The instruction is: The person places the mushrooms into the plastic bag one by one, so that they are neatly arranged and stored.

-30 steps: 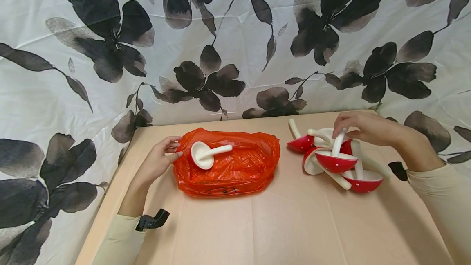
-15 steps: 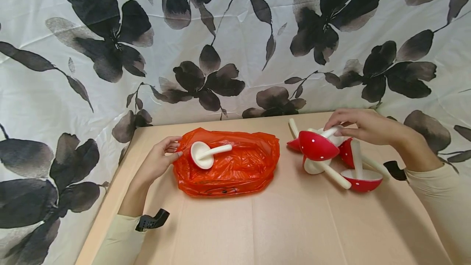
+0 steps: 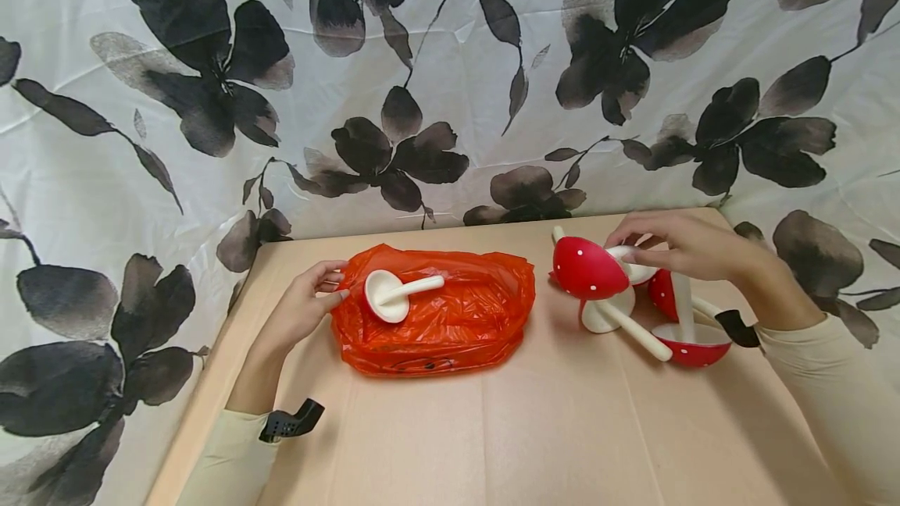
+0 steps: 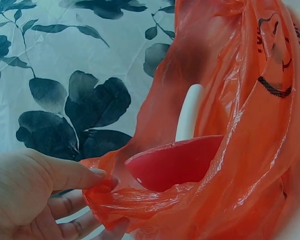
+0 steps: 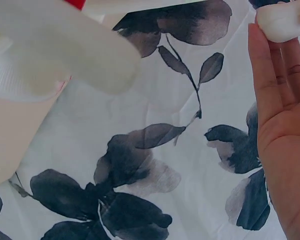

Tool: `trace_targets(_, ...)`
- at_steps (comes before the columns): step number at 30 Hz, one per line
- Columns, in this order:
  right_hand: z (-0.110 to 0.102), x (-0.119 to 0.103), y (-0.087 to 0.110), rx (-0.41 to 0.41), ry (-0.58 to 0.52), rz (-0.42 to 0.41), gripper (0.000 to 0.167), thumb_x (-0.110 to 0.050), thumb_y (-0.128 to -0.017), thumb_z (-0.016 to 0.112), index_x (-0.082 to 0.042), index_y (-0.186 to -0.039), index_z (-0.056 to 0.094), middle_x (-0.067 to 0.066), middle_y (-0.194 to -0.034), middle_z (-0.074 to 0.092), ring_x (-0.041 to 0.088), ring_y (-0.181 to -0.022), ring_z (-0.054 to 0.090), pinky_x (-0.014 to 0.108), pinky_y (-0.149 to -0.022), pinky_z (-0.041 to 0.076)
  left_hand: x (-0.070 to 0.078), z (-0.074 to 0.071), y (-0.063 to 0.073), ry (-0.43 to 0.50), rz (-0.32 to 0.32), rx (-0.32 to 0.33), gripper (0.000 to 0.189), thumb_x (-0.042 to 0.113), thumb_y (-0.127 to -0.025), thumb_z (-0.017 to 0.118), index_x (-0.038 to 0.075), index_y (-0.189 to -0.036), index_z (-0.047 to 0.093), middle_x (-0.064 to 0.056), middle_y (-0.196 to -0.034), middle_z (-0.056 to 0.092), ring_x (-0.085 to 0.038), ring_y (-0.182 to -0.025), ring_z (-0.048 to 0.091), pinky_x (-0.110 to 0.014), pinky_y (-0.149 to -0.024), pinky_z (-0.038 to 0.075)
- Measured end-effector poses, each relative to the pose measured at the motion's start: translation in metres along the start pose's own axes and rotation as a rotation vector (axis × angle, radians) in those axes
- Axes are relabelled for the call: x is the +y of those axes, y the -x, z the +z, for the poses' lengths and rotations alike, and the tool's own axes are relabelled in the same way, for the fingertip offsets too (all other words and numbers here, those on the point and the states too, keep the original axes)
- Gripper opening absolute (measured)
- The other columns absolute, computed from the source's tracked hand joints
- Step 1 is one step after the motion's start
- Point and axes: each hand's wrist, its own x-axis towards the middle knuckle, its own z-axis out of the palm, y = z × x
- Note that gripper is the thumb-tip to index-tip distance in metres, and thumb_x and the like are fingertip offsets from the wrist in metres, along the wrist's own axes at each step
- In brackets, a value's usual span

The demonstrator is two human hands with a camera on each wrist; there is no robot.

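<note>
My left hand (image 3: 305,304) pinches the left edge of an orange-red plastic bag (image 3: 467,326); in the left wrist view the thumb (image 4: 75,172) lies over the crumpled film. A toy mushroom (image 3: 387,299) with a white stem and hollow cap lies on its side at the bag's left part, its red cap (image 4: 175,165) showing up close. Over the pile on the right, my right hand (image 3: 685,244) grips another toy mushroom (image 3: 589,268) by its stem, the white-dotted red cap tipped leftward. The stem's end (image 5: 280,22) shows between the fingers in the right wrist view.
Several more toy mushrooms lie heaped at the table's right, one with its stem (image 3: 636,330) pointing forward, another standing cap-down (image 3: 696,346). A white cloth with dark flowers (image 3: 394,155) hangs behind the pale wooden table (image 3: 485,436). Each wrist wears a black band (image 3: 291,420).
My right hand has drawn its toy mushroom up and to the left over the heap, and the cap has tipped over toward the left. The left hand and the bag have stayed put.
</note>
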Motion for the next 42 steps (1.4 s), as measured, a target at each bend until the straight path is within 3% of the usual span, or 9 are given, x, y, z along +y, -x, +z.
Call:
trace_targets(8,0.003,-0.005,-0.007,-0.033,-0.054,-0.019,0.037,-0.016,-0.090,0.076,-0.023,-0.126,0.067,-0.006,-0.121,0.068,0.015,-0.106,0.067,0.027,-0.081,0.059,0.002,0.000,-0.001,-0.012,0.007,0.006,0.048,0.002,-0.097,0.062,0.003,-0.144,0.050,-0.024,-0.125,0.061,-0.037,-0.113,0.057,-0.027,-0.074,0.056)
trace_targets(17,0.006,-0.010,-0.016,-0.054,-0.128,-0.021,0.038,-0.017,-0.089,0.077,-0.024,-0.124,0.065,-0.007,-0.120,0.067,0.017,-0.108,0.065,0.032,-0.083,0.060,0.003,0.000,-0.002,-0.005,0.008,-0.001,0.048,0.002,-0.098,0.062,0.003,-0.144,0.050,-0.024,-0.125,0.061,-0.037,-0.113,0.057,-0.027,-0.075,0.057)
trace_targets(25,0.012,-0.017,-0.025,-0.064,-0.172,0.011,0.037,-0.016,-0.091,0.076,-0.023,-0.126,0.065,-0.006,-0.121,0.067,0.016,-0.107,0.064,0.026,-0.084,0.057,0.000,0.000,-0.003,0.000,0.002,-0.003,0.049,0.002,-0.098,0.062,0.002,-0.145,0.049,-0.024,-0.125,0.062,-0.037,-0.112,0.057,-0.027,-0.074,0.056)
trace_targets(31,0.016,-0.023,-0.031,-0.047,-0.202,0.025,0.037,-0.013,-0.091,0.076,-0.021,-0.125,0.065,-0.003,-0.117,0.069,0.020,-0.103,0.065,0.029,-0.081,0.060,0.000,0.000,-0.004,0.002,-0.005,-0.005,0.049,0.003,-0.099,0.061,0.002,-0.146,0.048,-0.025,-0.126,0.061,-0.037,-0.113,0.057,-0.028,-0.073,0.057)
trace_targets(42,0.021,-0.031,-0.038,-0.044,-0.195,0.053,0.042,-0.015,-0.092,0.075,-0.019,-0.133,0.066,0.011,-0.137,0.062,0.032,-0.120,0.059,0.027,-0.080,0.060,0.002,0.000,-0.005,-0.015,-0.009,-0.007,0.048,0.002,-0.098,0.061,0.005,-0.145,0.050,-0.022,-0.126,0.061,-0.036,-0.112,0.057,-0.028,-0.075,0.058)
